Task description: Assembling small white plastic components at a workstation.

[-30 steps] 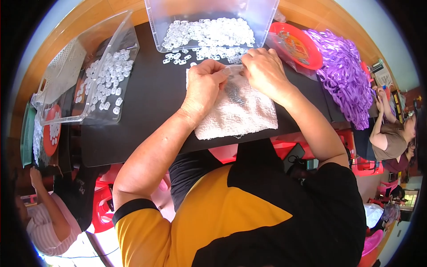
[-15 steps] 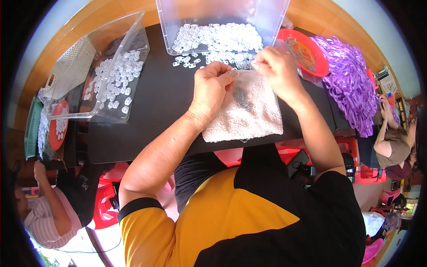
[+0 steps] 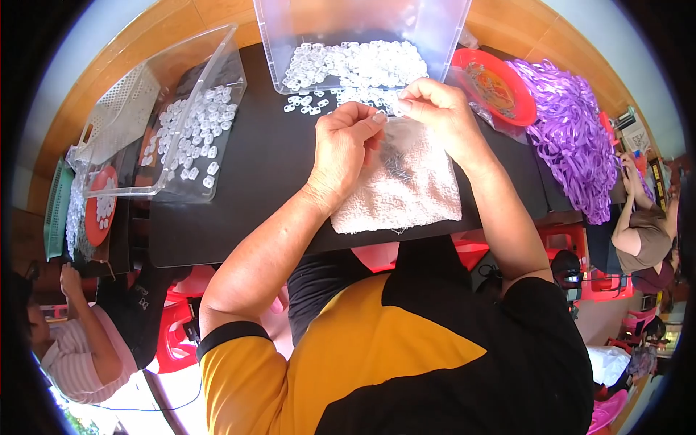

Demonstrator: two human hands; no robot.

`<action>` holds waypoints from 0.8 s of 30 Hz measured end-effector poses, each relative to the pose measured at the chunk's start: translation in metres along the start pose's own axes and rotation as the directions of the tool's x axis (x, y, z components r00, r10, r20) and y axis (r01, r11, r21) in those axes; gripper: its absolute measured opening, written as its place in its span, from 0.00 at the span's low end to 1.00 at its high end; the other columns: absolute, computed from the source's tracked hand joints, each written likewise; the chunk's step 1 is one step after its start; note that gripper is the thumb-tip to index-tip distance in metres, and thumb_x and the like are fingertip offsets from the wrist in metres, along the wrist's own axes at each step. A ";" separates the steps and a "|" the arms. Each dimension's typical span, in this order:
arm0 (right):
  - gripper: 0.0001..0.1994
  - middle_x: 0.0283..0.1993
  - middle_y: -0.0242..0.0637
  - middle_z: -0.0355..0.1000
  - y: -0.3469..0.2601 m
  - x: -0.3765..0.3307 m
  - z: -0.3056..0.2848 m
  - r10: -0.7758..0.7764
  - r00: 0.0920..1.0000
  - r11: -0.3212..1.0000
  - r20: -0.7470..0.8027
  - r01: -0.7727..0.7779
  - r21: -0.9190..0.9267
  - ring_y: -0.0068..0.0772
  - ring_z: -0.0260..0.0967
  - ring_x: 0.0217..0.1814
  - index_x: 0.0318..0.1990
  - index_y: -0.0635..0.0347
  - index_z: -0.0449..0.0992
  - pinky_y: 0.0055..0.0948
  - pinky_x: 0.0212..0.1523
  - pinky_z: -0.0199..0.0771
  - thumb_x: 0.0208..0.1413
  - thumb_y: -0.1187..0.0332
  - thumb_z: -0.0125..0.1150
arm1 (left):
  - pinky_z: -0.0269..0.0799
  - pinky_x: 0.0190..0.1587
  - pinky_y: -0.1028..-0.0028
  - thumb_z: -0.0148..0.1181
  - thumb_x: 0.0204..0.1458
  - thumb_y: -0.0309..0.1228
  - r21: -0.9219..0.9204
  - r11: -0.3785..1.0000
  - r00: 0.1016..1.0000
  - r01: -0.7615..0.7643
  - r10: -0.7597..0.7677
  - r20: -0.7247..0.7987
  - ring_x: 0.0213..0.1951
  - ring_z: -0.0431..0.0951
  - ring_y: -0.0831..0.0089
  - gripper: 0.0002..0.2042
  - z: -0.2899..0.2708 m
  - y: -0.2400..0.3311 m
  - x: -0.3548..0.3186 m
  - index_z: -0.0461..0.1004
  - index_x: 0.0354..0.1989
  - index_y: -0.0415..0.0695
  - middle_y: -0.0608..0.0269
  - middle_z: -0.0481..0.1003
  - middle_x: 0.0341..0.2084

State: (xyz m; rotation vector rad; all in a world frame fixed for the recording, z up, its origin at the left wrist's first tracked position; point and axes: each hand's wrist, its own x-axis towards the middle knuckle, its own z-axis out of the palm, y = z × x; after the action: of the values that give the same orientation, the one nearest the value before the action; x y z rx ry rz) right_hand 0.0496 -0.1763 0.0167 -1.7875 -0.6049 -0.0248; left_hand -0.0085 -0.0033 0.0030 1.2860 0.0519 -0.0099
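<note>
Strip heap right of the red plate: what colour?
The strip heap is purple, head view.

1. The near cloth (image 3: 406,203) is rough, fuzzy and dull.
2. The thin gray bits (image 3: 395,165) on it look like metal, but they are too small to be sure.
3. The far bin (image 3: 362,22) and the left bin (image 3: 145,193) are clear, smooth, shiny plastic.
4. The small white pieces (image 3: 355,64) in them are plastic.
5. The table (image 3: 272,167) is black, smooth and mostly dull.
6. On the right, the purple ribbons (image 3: 569,138) are smooth and shiny; the red dish (image 3: 523,101) is glossy plastic.
7. The far board (image 3: 174,25) is smooth, tan wood.
</note>
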 end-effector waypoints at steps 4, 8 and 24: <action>0.07 0.27 0.25 0.70 0.002 0.001 -0.001 -0.034 0.999 0.999 0.018 0.034 0.015 0.13 0.61 0.33 0.33 0.67 0.76 0.20 0.34 0.62 0.54 0.70 0.63 | 0.61 0.20 0.82 0.59 0.56 0.27 0.049 0.999 0.999 -0.011 0.012 -0.033 0.20 0.67 0.85 0.05 -0.001 0.000 0.002 0.74 0.32 0.38 0.69 0.72 0.20; 0.07 0.27 0.25 0.69 0.000 -0.003 0.001 -0.027 1.000 1.000 0.009 0.027 0.003 0.13 0.60 0.32 0.32 0.67 0.76 0.20 0.33 0.62 0.54 0.70 0.63 | 0.62 0.21 0.82 0.59 0.56 0.28 0.057 0.998 0.999 -0.020 0.022 -0.028 0.21 0.68 0.84 0.06 -0.003 -0.002 0.002 0.74 0.33 0.37 0.67 0.73 0.21; 0.07 0.26 0.27 0.71 0.007 -0.006 0.015 -0.034 0.999 0.997 0.021 0.033 0.076 0.15 0.63 0.31 0.34 0.66 0.76 0.21 0.33 0.64 0.57 0.70 0.61 | 0.62 0.22 0.83 0.59 0.57 0.29 0.156 0.984 0.996 -0.088 0.090 -0.005 0.22 0.68 0.84 0.06 -0.001 -0.009 0.003 0.75 0.35 0.38 0.68 0.73 0.22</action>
State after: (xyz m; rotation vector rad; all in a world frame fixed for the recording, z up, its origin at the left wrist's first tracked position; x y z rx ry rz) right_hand 0.0429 -0.1661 0.0041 -1.7063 -0.6439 -0.0048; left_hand -0.0061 -0.0052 -0.0056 1.4433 0.0042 0.0722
